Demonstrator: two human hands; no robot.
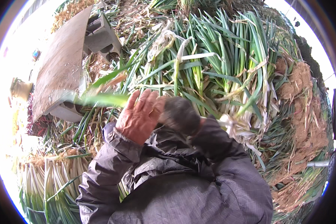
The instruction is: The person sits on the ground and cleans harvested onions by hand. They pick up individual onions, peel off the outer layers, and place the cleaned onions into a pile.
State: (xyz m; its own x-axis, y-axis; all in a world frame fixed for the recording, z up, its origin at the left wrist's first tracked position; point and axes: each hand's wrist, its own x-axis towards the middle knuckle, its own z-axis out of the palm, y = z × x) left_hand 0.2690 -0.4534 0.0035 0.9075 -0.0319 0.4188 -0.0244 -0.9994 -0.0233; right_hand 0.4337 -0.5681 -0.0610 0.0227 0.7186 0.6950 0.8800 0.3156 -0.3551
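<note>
My left hand is bare, its back to the camera, its fingers together around a green onion. The onion's green leaf sticks out to the left past the fingers, blurred. Close beside it is my right hand, in a dark glove and smeared by motion; its fingers and anything in them cannot be made out. Just beyond both hands lies a heap of loose green onions, with leaves pointing away and pale stalks nearer me. Some dry, whitish outer leaves hang across the heap.
At left, a tilted board rests on hollow concrete blocks. A row of green onions with trimmed-looking pale stalks lies at lower left. Piled onions with brown root masses line the right side. Leaf scraps cover the ground.
</note>
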